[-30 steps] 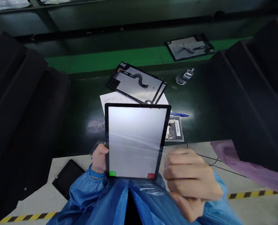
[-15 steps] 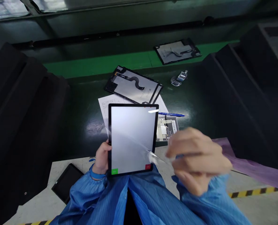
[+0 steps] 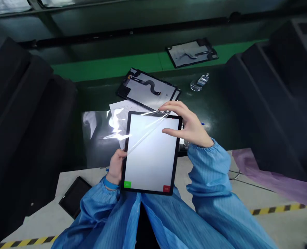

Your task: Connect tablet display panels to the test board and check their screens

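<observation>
A tablet (image 3: 150, 162) with a lit white screen faces up, with a green square at its lower left corner and a red one at its lower right. My left hand (image 3: 116, 167) grips its left edge, thumb on the frame and the other fingers hidden beneath. Clear plastic film (image 3: 96, 133) spreads out to the left and crosses the tablet's upper part, bright with glare. Over the upper right corner is my right hand (image 3: 188, 123), its thumb and fingers spread apart. Its fingertips meet the film's raised edge; the thumb is clear of it.
Display panels with ribbon cables (image 3: 153, 90) lie on a printed sheet (image 3: 117, 110). Another panel (image 3: 192, 53) lies farther back, beside a small metal object (image 3: 200, 83). A dark tablet (image 3: 75, 197) sits at lower left. Black blocks (image 3: 26, 114) flank both sides; purple sheeting (image 3: 267, 176) hangs right.
My right hand has moved left and up, from beside the tablet to over its upper right corner, and its fingers have spread. The film now stretches farther left. The tablet shifted slightly right.
</observation>
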A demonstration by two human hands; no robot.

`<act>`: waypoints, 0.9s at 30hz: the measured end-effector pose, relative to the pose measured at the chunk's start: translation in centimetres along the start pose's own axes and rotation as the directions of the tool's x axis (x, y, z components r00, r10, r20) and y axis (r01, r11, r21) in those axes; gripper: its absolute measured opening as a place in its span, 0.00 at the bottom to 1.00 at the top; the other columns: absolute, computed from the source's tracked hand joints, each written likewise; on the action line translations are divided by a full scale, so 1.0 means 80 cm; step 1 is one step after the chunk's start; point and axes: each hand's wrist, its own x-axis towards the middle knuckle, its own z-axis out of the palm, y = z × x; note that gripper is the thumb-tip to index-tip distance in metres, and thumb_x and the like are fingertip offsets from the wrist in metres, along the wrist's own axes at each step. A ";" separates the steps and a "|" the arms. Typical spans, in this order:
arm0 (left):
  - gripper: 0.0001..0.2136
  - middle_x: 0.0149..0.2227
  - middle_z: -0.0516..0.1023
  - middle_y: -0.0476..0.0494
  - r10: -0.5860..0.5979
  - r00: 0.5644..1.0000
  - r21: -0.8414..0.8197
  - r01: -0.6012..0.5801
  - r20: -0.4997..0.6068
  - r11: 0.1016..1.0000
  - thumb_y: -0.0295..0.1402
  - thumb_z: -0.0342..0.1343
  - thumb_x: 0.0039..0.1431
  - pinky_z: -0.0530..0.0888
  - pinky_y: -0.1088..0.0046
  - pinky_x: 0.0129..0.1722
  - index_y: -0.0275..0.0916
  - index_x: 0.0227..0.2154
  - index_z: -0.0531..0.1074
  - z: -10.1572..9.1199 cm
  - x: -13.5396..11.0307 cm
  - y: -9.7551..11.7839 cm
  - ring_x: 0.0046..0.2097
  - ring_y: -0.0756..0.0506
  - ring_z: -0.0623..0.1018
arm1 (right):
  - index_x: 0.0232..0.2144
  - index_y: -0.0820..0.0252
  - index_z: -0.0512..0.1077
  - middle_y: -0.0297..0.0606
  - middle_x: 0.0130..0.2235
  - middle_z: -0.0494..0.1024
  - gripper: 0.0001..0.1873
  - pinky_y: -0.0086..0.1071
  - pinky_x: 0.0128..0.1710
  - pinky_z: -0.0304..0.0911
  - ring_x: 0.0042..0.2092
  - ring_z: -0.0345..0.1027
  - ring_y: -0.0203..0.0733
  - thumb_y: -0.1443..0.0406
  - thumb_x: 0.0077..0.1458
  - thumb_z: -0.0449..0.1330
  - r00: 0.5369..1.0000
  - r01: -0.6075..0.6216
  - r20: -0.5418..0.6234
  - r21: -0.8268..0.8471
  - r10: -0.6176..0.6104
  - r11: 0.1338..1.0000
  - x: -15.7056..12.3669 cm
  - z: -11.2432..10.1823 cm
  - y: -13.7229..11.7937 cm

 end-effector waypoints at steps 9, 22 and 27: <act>0.08 0.36 0.83 0.51 0.175 0.969 0.111 -0.158 -0.173 0.981 0.26 0.56 0.58 0.80 0.72 0.42 0.39 0.37 0.79 0.045 -0.011 0.008 0.43 0.43 0.82 | 0.42 0.55 0.78 0.39 0.51 0.75 0.23 0.46 0.53 0.69 0.48 0.75 0.50 0.46 0.59 0.54 0.927 -0.107 -0.296 0.380 0.231 0.919 0.017 0.039 0.033; 0.10 0.37 0.83 0.53 0.530 0.774 0.620 -0.235 -0.346 0.748 0.18 0.58 0.52 0.69 0.74 0.59 0.40 0.29 0.79 0.061 -0.014 0.029 0.62 0.42 0.70 | 0.40 0.58 0.75 0.41 0.35 0.80 0.26 0.38 0.35 0.73 0.40 0.74 0.47 0.46 0.51 0.54 0.800 -0.352 -0.046 0.771 0.598 0.530 0.024 0.054 0.030; 0.11 0.39 0.82 0.51 0.624 0.723 0.757 -0.220 -0.296 0.615 0.19 0.58 0.52 0.65 0.65 0.63 0.40 0.33 0.81 0.058 -0.018 0.030 0.62 0.39 0.69 | 0.41 0.57 0.73 0.40 0.36 0.79 0.28 0.37 0.35 0.72 0.41 0.74 0.46 0.44 0.51 0.54 0.796 -0.374 -0.016 0.774 0.606 0.511 0.023 0.055 0.033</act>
